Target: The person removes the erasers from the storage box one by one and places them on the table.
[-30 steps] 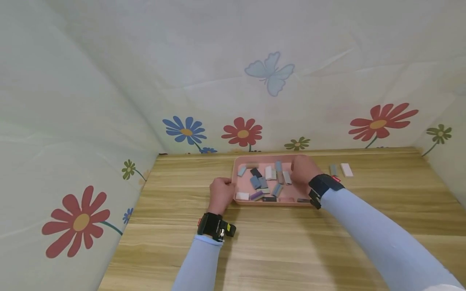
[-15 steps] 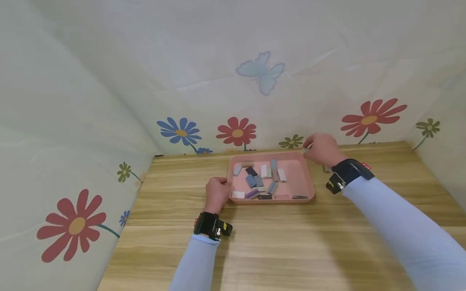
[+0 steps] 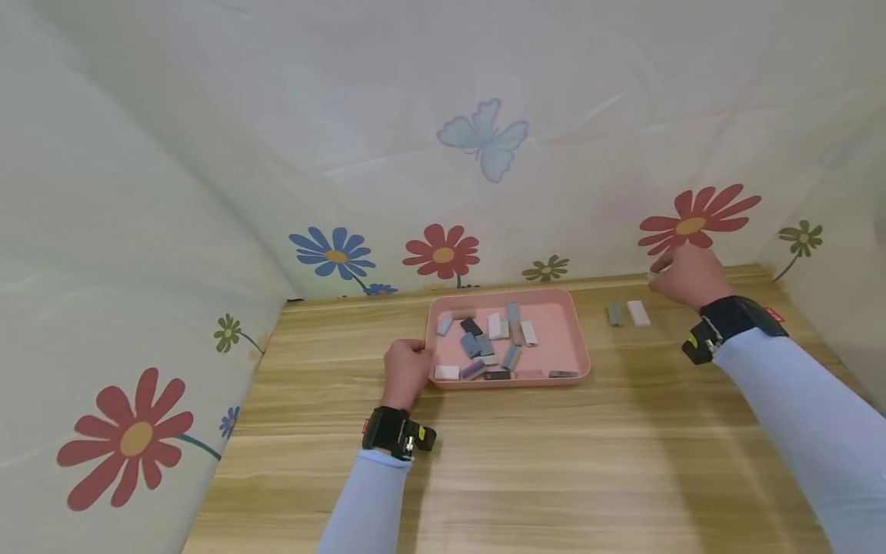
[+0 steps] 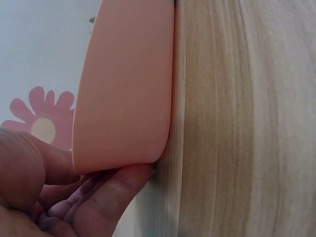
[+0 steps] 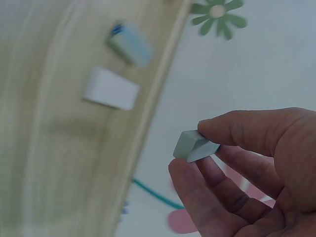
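Observation:
My left hand (image 3: 406, 372) holds the left side of a shallow pink tray (image 3: 559, 338). In the left wrist view its thumb is at the rim and the fingers lie against the tray's outer wall. Several small block erasers lie in the tray, among them a purple one (image 3: 474, 370), a black one (image 3: 471, 326) and a white one (image 3: 447, 372). Over the back right of the table, my right hand (image 3: 691, 275) pinches a pale green eraser (image 5: 186, 146) between thumb and fingers, raised in front of the wall.
A blue-grey eraser (image 3: 614, 314) and a white eraser (image 3: 638, 313) lie side by side on the wooden table (image 3: 512, 462), right of the tray. Behind the table hangs a pale wall cloth (image 3: 588, 169) with printed flowers and a butterfly.
My right hand has moved from inside the tray out to the right, carrying the pale green eraser past the two on the table. My left hand stays at the tray's left side.

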`<state>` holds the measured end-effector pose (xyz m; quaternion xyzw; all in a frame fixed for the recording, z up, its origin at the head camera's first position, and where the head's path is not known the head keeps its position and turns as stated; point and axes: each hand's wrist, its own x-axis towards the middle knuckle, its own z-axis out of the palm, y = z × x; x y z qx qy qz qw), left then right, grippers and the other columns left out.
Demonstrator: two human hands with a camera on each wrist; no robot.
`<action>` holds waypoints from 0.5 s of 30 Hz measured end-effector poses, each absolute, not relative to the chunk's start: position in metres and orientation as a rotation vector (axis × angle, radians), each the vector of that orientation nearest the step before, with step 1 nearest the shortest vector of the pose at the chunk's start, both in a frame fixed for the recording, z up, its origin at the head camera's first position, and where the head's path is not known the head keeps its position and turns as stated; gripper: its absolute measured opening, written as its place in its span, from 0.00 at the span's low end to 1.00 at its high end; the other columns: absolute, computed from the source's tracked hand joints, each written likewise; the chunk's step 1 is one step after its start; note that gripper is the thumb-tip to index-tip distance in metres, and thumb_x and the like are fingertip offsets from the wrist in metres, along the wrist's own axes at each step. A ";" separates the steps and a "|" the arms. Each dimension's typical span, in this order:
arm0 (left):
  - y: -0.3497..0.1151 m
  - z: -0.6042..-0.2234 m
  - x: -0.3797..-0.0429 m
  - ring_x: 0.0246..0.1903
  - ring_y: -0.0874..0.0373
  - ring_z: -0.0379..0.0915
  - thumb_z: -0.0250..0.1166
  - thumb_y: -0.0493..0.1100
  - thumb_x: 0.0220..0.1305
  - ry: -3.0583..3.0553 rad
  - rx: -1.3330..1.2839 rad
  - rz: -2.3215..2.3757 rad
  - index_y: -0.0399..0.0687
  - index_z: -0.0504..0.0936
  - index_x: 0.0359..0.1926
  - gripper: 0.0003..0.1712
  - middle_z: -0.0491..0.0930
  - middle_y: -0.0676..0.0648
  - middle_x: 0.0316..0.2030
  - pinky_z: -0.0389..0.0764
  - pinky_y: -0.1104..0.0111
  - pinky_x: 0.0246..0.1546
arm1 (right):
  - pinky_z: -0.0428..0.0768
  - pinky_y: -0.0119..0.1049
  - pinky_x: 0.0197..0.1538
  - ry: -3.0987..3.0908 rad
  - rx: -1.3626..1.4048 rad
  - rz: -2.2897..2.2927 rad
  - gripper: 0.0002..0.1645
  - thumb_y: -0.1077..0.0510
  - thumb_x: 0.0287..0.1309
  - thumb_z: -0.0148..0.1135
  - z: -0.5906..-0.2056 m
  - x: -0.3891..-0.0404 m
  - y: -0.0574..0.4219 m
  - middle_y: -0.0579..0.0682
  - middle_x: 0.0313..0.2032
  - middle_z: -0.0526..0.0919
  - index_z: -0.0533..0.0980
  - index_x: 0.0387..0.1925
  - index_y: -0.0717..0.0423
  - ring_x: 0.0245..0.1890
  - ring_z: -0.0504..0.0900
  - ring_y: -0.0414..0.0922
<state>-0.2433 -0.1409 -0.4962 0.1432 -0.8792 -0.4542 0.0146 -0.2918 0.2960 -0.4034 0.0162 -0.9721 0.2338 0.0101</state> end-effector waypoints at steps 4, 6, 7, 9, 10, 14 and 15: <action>-0.142 -0.496 -0.244 0.23 0.58 0.77 0.61 0.40 0.58 -2.744 0.465 -1.415 0.40 0.85 0.40 0.12 0.84 0.44 0.34 0.74 0.70 0.20 | 0.74 0.53 0.38 -3.080 0.004 0.731 0.22 0.56 0.51 0.62 -0.421 -0.295 0.307 0.70 0.44 0.80 0.79 0.43 0.69 0.42 0.75 0.65; -0.143 -0.496 -0.244 0.23 0.58 0.77 0.61 0.41 0.58 -2.744 0.474 -1.415 0.40 0.85 0.40 0.12 0.84 0.44 0.34 0.74 0.70 0.20 | 0.75 0.52 0.37 -3.089 -0.014 0.732 0.22 0.55 0.50 0.62 -0.430 -0.297 0.311 0.70 0.43 0.80 0.79 0.43 0.69 0.40 0.77 0.64; -0.143 -0.496 -0.245 0.23 0.58 0.77 0.62 0.41 0.58 -2.746 0.477 -1.411 0.41 0.85 0.40 0.12 0.84 0.44 0.34 0.74 0.70 0.20 | 0.75 0.51 0.36 -3.095 -0.029 0.733 0.23 0.55 0.50 0.63 -0.434 -0.298 0.313 0.70 0.42 0.81 0.79 0.44 0.69 0.39 0.77 0.63; -0.142 -0.496 -0.245 0.25 0.58 0.77 0.62 0.41 0.58 -2.748 0.481 -1.408 0.41 0.85 0.40 0.12 0.84 0.44 0.35 0.75 0.70 0.21 | 0.75 0.51 0.34 -3.098 -0.039 0.732 0.23 0.55 0.49 0.63 -0.441 -0.300 0.316 0.69 0.41 0.81 0.79 0.43 0.69 0.37 0.78 0.62; -0.142 -0.496 -0.244 0.25 0.58 0.77 0.62 0.41 0.58 -2.750 0.480 -1.410 0.41 0.85 0.41 0.12 0.84 0.44 0.35 0.75 0.70 0.22 | 0.74 0.51 0.35 -3.101 -0.035 0.724 0.23 0.55 0.49 0.63 -0.445 -0.300 0.317 0.69 0.40 0.82 0.79 0.43 0.69 0.36 0.78 0.62; -0.142 -0.495 -0.244 0.27 0.58 0.78 0.63 0.42 0.58 -2.756 0.478 -1.413 0.42 0.85 0.42 0.13 0.84 0.44 0.36 0.75 0.70 0.23 | 0.72 0.52 0.38 -3.119 -0.024 0.713 0.22 0.56 0.49 0.63 -0.456 -0.304 0.322 0.68 0.38 0.82 0.79 0.42 0.70 0.37 0.76 0.62; -0.142 -0.495 -0.244 0.26 0.58 0.77 0.63 0.42 0.58 -2.758 0.478 -1.418 0.42 0.85 0.42 0.13 0.84 0.44 0.36 0.75 0.70 0.23 | 0.72 0.52 0.38 -3.121 -0.020 0.712 0.22 0.56 0.49 0.63 -0.458 -0.305 0.323 0.68 0.38 0.82 0.79 0.42 0.70 0.37 0.76 0.62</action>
